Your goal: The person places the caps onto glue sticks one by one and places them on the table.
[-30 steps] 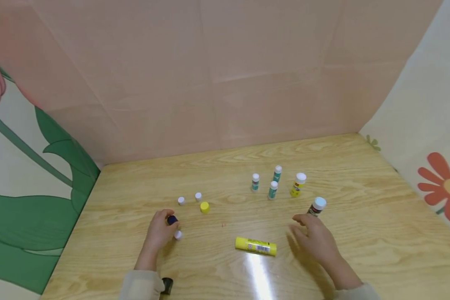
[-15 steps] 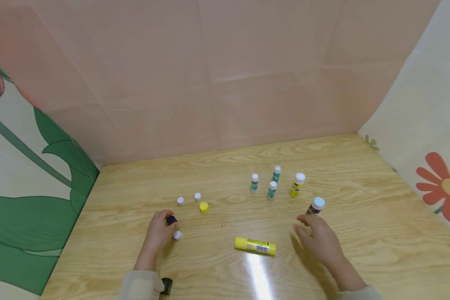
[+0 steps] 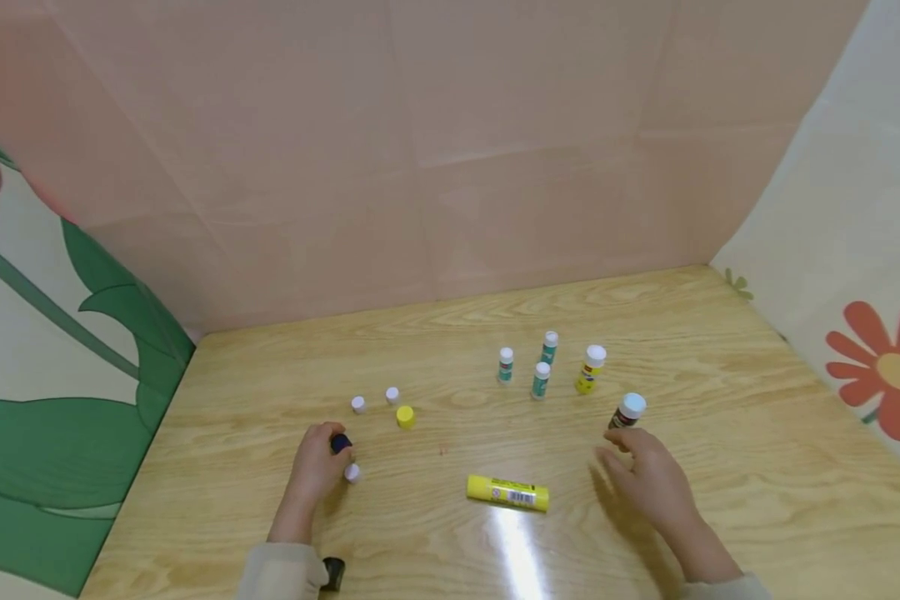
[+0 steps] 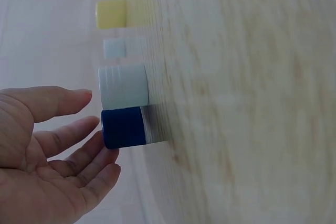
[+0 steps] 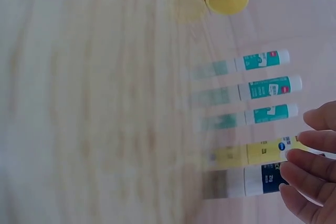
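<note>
A dark blue cap (image 3: 341, 443) stands on the table at the left hand (image 3: 317, 467), whose thumb and fingers lie loosely around it. In the left wrist view the left hand (image 4: 63, 156) has its thumb apart from the blue cap (image 4: 123, 128), fingertips close beside it; touching cannot be told. A white cap (image 3: 352, 473) is just right of the thumb. Fingers relaxed, the right hand (image 3: 654, 483) hovers in front of a dark glue stick (image 3: 627, 412) with a white end, holding nothing. In the right wrist view the right hand (image 5: 312, 169) partly hides that dark stick (image 5: 254, 180).
Two small white caps (image 3: 358, 404) and a yellow cap (image 3: 406, 417) sit behind the left hand. Several teal sticks (image 3: 506, 367) and a yellow one (image 3: 589, 372) stand upright farther right. A yellow tube (image 3: 507, 493) lies between the hands; a black object (image 3: 333, 573) is by the left sleeve.
The right hand has shifted slightly to the right, nearer the front of the dark stick. The left hand stays around the blue cap, and the head view has moved a little.
</note>
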Demonstrator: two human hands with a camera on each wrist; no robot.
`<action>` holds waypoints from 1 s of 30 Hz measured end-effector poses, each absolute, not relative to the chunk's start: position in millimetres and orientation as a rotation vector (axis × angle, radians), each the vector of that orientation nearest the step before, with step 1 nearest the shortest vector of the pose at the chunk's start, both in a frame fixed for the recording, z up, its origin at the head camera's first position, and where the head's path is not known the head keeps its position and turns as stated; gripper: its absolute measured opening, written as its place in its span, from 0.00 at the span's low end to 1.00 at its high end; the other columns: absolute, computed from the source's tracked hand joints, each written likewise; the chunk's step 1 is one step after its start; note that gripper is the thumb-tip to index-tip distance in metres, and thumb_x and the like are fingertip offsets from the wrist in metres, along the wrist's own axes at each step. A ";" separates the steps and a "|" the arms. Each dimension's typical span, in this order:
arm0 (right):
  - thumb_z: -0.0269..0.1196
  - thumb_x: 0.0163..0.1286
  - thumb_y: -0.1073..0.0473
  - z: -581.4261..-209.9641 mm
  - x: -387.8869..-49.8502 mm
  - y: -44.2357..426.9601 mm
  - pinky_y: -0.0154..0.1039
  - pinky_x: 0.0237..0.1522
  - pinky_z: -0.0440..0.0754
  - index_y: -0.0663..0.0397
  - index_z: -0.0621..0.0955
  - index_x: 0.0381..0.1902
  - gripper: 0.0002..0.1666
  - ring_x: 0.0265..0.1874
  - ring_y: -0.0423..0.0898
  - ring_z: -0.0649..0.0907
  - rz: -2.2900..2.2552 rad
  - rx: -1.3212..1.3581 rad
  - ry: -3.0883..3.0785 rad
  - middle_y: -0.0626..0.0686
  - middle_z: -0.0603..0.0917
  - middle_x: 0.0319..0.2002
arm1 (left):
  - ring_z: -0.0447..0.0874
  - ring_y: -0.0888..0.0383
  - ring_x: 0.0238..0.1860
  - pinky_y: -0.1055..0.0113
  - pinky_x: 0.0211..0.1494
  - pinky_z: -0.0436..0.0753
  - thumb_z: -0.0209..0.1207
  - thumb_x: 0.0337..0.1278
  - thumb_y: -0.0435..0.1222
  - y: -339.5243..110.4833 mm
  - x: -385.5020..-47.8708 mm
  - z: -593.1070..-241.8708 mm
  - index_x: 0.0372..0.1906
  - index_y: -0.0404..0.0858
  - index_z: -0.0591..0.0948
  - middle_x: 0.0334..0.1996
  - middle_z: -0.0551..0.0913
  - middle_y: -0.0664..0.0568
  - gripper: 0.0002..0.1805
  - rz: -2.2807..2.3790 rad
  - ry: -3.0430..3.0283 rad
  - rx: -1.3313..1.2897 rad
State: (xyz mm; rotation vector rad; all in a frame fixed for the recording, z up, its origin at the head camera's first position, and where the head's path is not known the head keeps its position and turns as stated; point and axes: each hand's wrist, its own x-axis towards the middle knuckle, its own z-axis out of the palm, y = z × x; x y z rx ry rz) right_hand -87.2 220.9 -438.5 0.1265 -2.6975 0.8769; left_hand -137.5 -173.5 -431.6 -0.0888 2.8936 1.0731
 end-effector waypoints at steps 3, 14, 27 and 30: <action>0.63 0.52 0.64 -439.6 -87.0 223.6 0.49 0.29 0.75 0.66 0.77 0.37 0.14 0.32 0.54 0.77 0.863 0.120 -2.683 0.59 0.78 0.33 | 0.68 0.42 0.47 0.49 0.50 0.68 0.56 0.47 0.28 -173.5 -136.8 -431.3 0.46 0.25 0.71 0.42 0.70 0.35 0.18 1.062 2.903 -0.071; 0.61 0.54 0.63 -439.8 -85.6 230.9 0.50 0.28 0.74 0.64 0.77 0.37 0.12 0.31 0.55 0.77 0.870 0.085 -2.705 0.60 0.77 0.32 | 0.68 0.42 0.47 0.50 0.49 0.68 0.56 0.48 0.28 -172.5 -135.3 -430.3 0.46 0.26 0.71 0.42 0.70 0.36 0.17 1.025 2.912 -0.081; 0.58 0.57 0.61 -438.9 -85.6 237.4 0.52 0.31 0.73 0.66 0.76 0.40 0.14 0.34 0.57 0.76 0.866 0.017 -2.769 0.61 0.77 0.34 | 0.71 0.43 0.43 0.53 0.46 0.71 0.57 0.47 0.27 -175.8 -134.6 -427.9 0.43 0.25 0.72 0.38 0.72 0.37 0.15 0.963 2.961 -0.063; 0.58 0.58 0.61 -438.2 -84.5 239.3 0.52 0.31 0.73 0.66 0.75 0.41 0.15 0.34 0.57 0.76 0.869 0.002 -2.785 0.62 0.76 0.35 | 0.71 0.44 0.42 0.53 0.46 0.71 0.57 0.47 0.28 -176.1 -133.8 -428.6 0.43 0.25 0.73 0.38 0.72 0.37 0.15 0.960 2.955 -0.062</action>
